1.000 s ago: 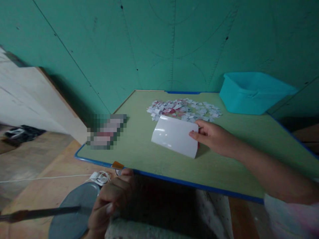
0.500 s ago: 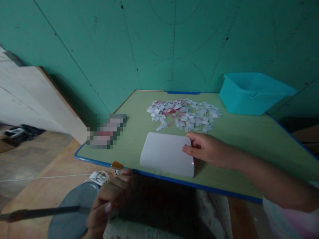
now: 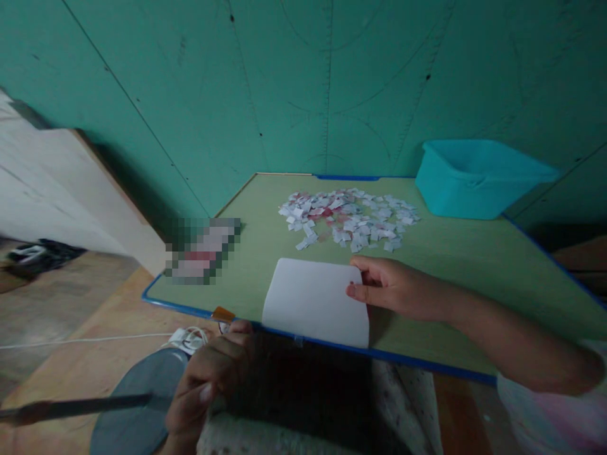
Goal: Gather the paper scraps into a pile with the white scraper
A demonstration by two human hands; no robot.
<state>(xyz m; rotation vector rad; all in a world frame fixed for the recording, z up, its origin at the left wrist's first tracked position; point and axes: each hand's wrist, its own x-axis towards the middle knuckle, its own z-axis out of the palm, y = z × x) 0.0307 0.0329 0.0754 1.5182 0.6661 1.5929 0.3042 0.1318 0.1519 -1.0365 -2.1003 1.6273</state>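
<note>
A white sheet with rounded corners (image 3: 315, 303), stiff-looking and slightly bent, is held at its right side by my right hand (image 3: 384, 287), thumb on top and fingers beneath. Its near edge reaches the blue front rim of the table. My left hand (image 3: 208, 379) is closed below that rim, beside a small amber-coloured piece (image 3: 222, 314); whatever its curled fingers hold, if anything, is hidden. Beyond the sheet lies a loose heap of small white paper pieces (image 3: 360, 224), some with reddish marks.
A turquoise plastic bin (image 3: 465, 189) stands at the table's (image 3: 450, 253) back right. A blurred-out flat object (image 3: 203, 249) lies at the left edge. Under the table's left side are a grey round stool (image 3: 137, 385) and a white cable (image 3: 187, 341). A green wall (image 3: 284, 82) closes the back.
My right hand has drawn the white sheet slightly toward me, so its near edge is now at the table's rim. My left hand and the paper heap look the same.
</note>
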